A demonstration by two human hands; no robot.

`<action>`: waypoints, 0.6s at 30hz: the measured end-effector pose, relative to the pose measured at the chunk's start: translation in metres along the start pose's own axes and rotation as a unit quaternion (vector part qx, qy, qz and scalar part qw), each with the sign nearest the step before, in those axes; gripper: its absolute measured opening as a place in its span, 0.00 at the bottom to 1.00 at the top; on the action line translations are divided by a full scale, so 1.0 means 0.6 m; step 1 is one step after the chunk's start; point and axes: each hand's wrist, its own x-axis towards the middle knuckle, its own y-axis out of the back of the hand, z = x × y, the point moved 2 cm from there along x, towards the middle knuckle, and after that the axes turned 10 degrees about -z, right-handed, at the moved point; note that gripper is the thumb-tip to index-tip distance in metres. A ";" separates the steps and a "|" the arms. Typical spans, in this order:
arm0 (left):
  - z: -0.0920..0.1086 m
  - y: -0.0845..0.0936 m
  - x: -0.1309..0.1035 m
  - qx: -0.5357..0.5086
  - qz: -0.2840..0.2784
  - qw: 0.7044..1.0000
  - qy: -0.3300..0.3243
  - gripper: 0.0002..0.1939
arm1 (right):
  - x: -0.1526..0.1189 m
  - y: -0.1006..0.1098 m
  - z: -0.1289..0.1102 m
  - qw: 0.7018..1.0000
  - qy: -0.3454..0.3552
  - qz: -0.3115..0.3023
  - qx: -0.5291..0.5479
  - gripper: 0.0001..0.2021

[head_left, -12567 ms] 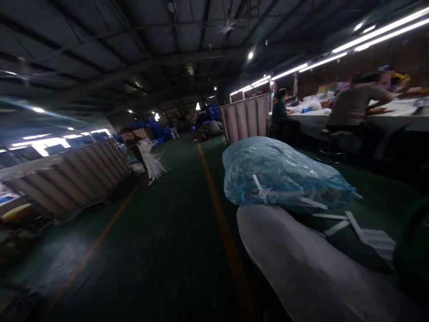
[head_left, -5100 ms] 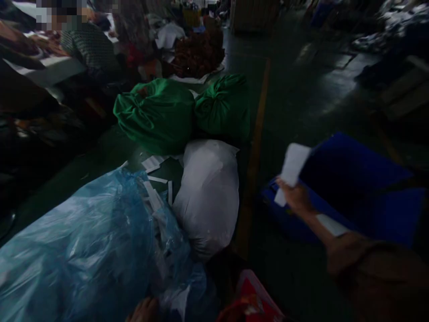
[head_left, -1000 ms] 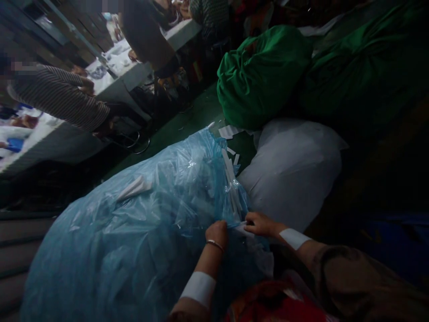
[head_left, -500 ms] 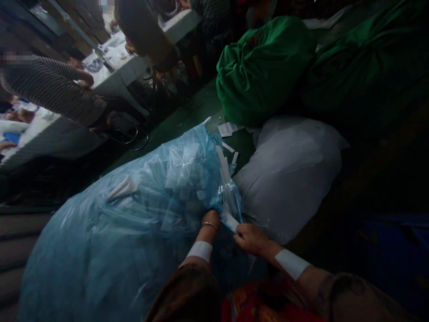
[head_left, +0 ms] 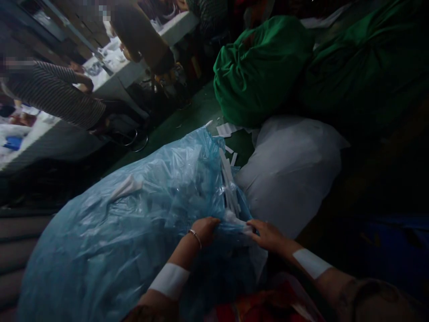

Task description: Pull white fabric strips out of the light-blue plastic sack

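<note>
Both hands gripped the blue plastic bag (head_left: 134, 214) on the floor: the left hand (head_left: 203, 229) and the right hand (head_left: 268, 235) had fingers curled shut on its gathered film. White paper strips (head_left: 229, 188) poked from the opening; the bag's other contents were too blurred to identify. A white sack (head_left: 291, 165) lay beside it, with the dark floor at right unreadable.

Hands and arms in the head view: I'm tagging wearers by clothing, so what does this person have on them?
Both hands are bare. The left hand has a thin metal bangle at the wrist and a white band on the forearm. The right hand has a similar white band, then a brownish sleeve.
</note>
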 end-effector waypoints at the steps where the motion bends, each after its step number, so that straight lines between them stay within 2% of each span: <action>1: 0.003 0.011 -0.030 -0.002 0.016 1.000 -0.008 0.26 | -0.001 0.005 -0.007 1.000 0.016 -0.001 0.008 0.18; 3: 0.014 0.030 -0.081 -0.011 0.052 0.998 -0.019 0.21 | 0.001 0.007 -0.036 0.998 0.051 -0.006 0.026 0.17; 5: 0.028 0.044 -0.114 -0.027 0.093 0.995 -0.025 0.16 | 0.007 0.005 -0.076 0.994 0.093 -0.013 0.052 0.14; 7: 0.042 0.053 -0.128 -0.047 0.135 0.990 -0.023 0.23 | 0.011 0.003 -0.118 0.987 0.135 -0.020 0.086 0.16; 9: 0.055 0.060 -0.129 -0.066 0.178 0.982 -0.016 0.27 | 0.015 0.007 -0.155 0.979 0.166 -0.014 0.117 0.19; 12: 0.069 0.074 -0.123 -0.081 0.225 0.971 -0.027 0.26 | 0.018 0.027 -0.199 0.971 0.194 0.024 0.140 0.21; 15: 0.074 0.098 -0.113 -0.068 0.227 0.970 -0.062 0.24 | 0.017 0.055 -0.225 0.962 0.216 0.079 0.145 0.19; 18: 0.064 0.130 -0.089 -0.038 0.210 0.974 -0.073 0.21 | 0.009 0.070 -0.228 0.954 0.216 0.113 0.175 0.18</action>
